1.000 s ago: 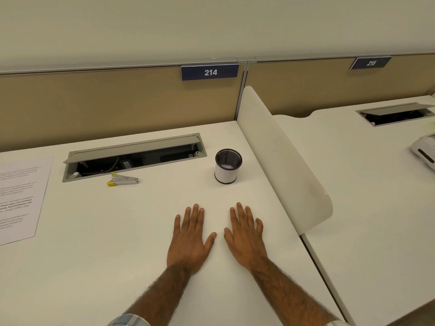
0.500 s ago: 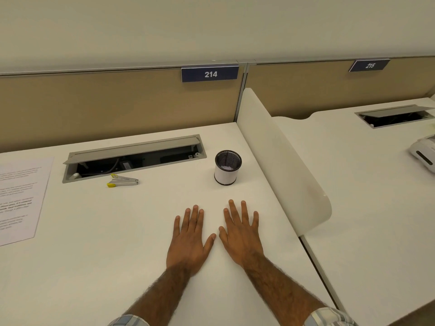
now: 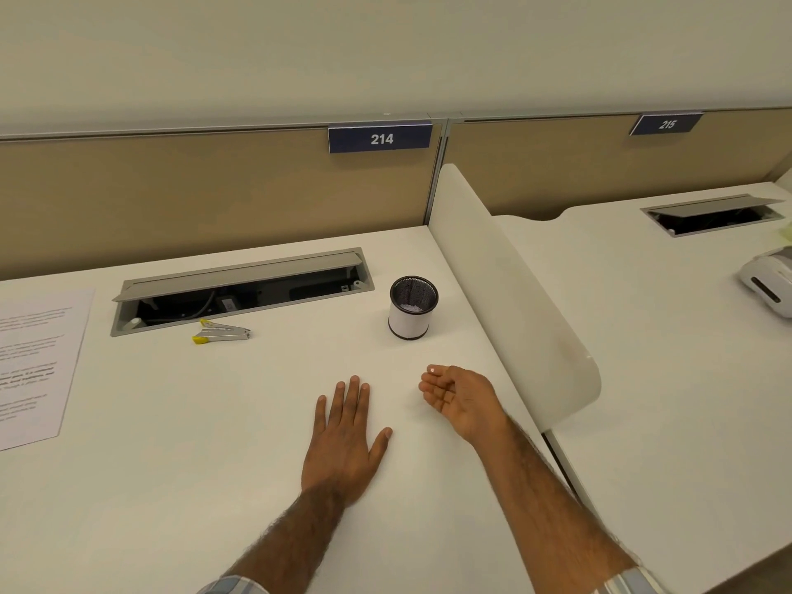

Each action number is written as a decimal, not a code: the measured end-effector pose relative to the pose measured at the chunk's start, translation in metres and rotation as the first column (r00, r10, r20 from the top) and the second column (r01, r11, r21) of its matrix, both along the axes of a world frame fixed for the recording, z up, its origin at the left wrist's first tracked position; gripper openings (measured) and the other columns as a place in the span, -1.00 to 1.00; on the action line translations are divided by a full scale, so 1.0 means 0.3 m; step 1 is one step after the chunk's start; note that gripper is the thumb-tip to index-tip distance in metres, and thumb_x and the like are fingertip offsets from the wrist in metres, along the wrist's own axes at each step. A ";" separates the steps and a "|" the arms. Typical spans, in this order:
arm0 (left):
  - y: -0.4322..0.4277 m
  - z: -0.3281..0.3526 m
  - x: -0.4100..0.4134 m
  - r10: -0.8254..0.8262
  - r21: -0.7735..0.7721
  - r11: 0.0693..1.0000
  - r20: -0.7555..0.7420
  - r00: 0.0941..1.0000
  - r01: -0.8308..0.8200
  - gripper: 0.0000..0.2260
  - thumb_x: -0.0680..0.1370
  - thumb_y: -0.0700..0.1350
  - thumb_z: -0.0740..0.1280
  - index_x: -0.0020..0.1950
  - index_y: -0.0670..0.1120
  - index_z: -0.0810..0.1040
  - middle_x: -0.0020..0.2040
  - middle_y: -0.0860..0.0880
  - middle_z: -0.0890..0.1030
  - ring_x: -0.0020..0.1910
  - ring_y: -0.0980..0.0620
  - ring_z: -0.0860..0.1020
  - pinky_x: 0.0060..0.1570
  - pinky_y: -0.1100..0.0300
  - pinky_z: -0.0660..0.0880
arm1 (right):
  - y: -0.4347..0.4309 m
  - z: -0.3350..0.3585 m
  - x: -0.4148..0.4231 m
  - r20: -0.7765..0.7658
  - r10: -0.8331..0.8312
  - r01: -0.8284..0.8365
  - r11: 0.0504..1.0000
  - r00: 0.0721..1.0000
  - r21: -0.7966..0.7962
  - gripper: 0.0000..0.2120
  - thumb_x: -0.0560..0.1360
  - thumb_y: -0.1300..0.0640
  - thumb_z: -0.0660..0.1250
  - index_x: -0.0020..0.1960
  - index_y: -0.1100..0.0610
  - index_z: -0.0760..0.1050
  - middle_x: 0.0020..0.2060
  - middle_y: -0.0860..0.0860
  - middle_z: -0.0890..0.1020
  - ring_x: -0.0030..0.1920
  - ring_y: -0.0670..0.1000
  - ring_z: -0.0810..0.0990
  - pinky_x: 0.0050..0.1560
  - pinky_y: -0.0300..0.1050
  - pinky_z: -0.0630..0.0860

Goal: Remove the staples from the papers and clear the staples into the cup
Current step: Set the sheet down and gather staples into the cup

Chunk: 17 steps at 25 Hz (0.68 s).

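Observation:
A white cup (image 3: pixel 409 319) with a black mesh inside stands on the white desk (image 3: pixel 171 443), something small and pale at its bottom. A yellow-and-metal staple remover (image 3: pixel 223 332) lies left of it, by the cable hatch. Printed papers (image 3: pixel 34 366) lie at the desk's left edge. My left hand (image 3: pixel 343 439) rests flat on the desk, fingers apart. My right hand (image 3: pixel 460 398) is turned on its side just below the cup, fingers loosely curled, with nothing visible in it.
An open grey cable hatch (image 3: pixel 240 289) is sunk into the desk behind the staple remover. A white curved divider (image 3: pixel 514 302) bounds the desk on the right. A white device (image 3: pixel 771 285) sits on the neighbouring desk. A tan partition stands behind.
My right hand has lifted off the desk, turned on its side and curled its fingers. The left hand has stayed flat.

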<state>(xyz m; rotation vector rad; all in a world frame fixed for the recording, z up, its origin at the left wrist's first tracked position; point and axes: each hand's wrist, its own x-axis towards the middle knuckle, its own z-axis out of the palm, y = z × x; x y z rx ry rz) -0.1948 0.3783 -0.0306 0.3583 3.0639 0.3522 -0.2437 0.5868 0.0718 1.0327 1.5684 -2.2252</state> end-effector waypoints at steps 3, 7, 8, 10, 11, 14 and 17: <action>0.000 0.004 0.002 -0.006 0.005 1.000 0.010 1.000 0.006 -0.30 0.67 0.33 -0.17 0.70 -0.03 -0.17 0.71 0.00 -0.19 0.68 -0.01 -0.22 0.60 -0.07 -0.21 | 0.016 -0.032 -0.025 -0.037 0.246 -0.178 0.790 0.969 0.587 -0.76 0.51 0.30 0.24 0.02 0.17 0.66 0.04 0.14 0.70 -0.04 0.07 0.66 -0.04 -0.13 0.56; 0.001 0.001 -0.002 -0.003 0.003 1.000 0.002 1.000 0.003 -0.29 0.65 0.35 -0.25 0.69 -0.03 -0.19 0.70 0.00 -0.20 0.68 -0.01 -0.22 0.60 -0.08 -0.21 | 0.012 -0.105 0.015 0.428 0.590 -0.416 -0.166 0.685 0.894 -0.52 0.57 0.11 0.13 0.49 0.02 0.33 0.35 0.05 0.44 0.32 0.10 0.40 0.25 0.03 0.41; 0.000 -0.003 -0.002 0.000 0.004 1.000 -0.001 1.000 0.000 -0.29 0.66 0.34 -0.22 0.70 -0.03 -0.17 0.71 0.00 -0.19 0.68 -0.02 -0.19 0.60 -0.08 -0.20 | 0.001 -0.123 0.033 0.491 0.592 -0.402 -0.287 0.639 0.870 -0.48 0.58 0.06 0.09 0.54 0.00 0.22 0.42 0.04 0.36 0.35 0.11 0.35 0.26 0.08 0.37; 0.001 -0.012 -0.003 0.002 -0.005 1.000 0.003 1.000 -0.002 -0.30 0.67 0.34 -0.16 0.70 -0.03 -0.14 0.71 -0.01 -0.16 0.69 -0.03 -0.15 0.60 -0.09 -0.18 | -0.023 -0.152 0.057 0.538 0.585 -0.374 -0.387 0.607 0.843 -0.45 0.60 -0.03 0.02 0.58 -0.03 0.08 0.52 0.06 0.22 0.43 0.13 0.25 0.29 0.15 0.31; 0.001 -0.015 -0.004 0.005 -0.012 1.000 0.008 1.000 -0.005 -0.30 0.68 0.34 -0.14 0.70 -0.03 -0.13 0.71 -0.01 -0.14 0.69 -0.04 -0.14 0.60 -0.09 -0.18 | -0.029 -0.165 0.063 0.546 0.579 -0.370 -0.403 0.606 0.837 -0.45 0.61 -0.07 -0.01 0.59 -0.04 0.06 0.55 0.07 0.17 0.46 0.15 0.22 0.31 0.18 0.28; 0.002 -0.016 -0.005 0.009 -0.019 1.000 0.019 1.000 -0.008 -0.30 0.68 0.34 -0.11 0.70 -0.04 -0.11 0.71 -0.02 -0.11 0.69 -0.05 -0.12 0.60 -0.09 -0.16 | -0.044 -0.185 0.087 0.555 0.553 -0.398 -0.388 0.622 0.832 -0.43 0.62 -0.13 -0.06 0.60 -0.04 0.03 0.59 0.09 0.11 0.56 0.19 0.12 0.41 0.25 0.20; 0.002 -0.013 -0.006 0.007 -0.022 1.000 0.025 1.000 -0.006 -0.29 0.67 0.35 -0.13 0.70 -0.02 -0.18 0.71 0.00 -0.18 0.68 -0.03 -0.20 0.60 -0.09 -0.20 | -0.073 -0.208 0.157 0.547 0.539 -0.440 -0.326 0.640 0.837 -0.42 0.58 -0.15 -0.06 0.58 -0.05 0.15 0.58 0.10 0.17 0.57 0.21 0.14 0.42 0.32 0.21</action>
